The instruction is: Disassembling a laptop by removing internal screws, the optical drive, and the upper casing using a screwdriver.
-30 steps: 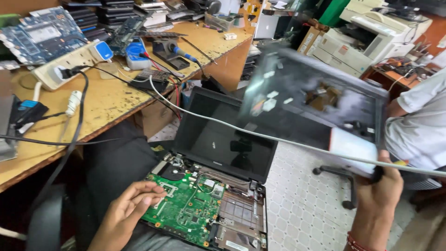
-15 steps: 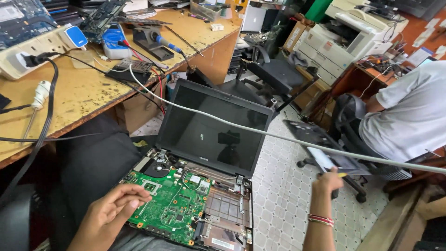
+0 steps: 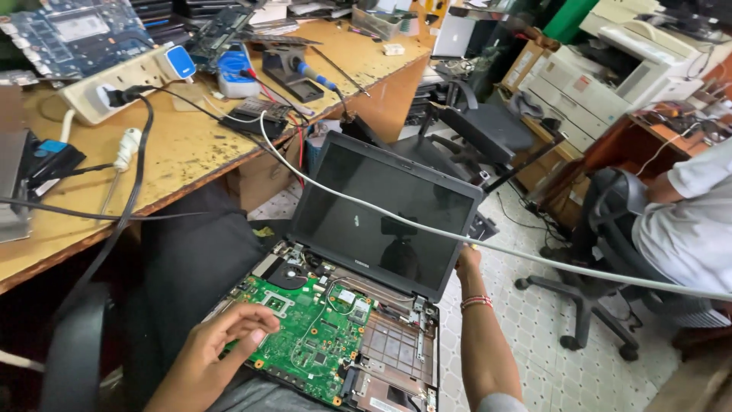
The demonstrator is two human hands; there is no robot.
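Note:
An opened-up laptop lies on my lap with its green motherboard bare and its dark screen tilted upright. My left hand rests on the front left corner of the base, fingers touching the board's edge and holding nothing. My right hand reaches to the screen's lower right edge. Its fingers are hidden behind the screen, and a red and white band sits on the wrist. A dark panel edge shows just behind that corner.
A white cable stretches across in front of the screen. A wooden workbench at left carries a power strip, a soldering stand and circuit boards. An empty office chair stands behind; another person sits at right.
My right hand, which held a dark panel up at the right, has come down and in to the screen's right edge; the panel is no longer raised. The left hand has stayed on the base.

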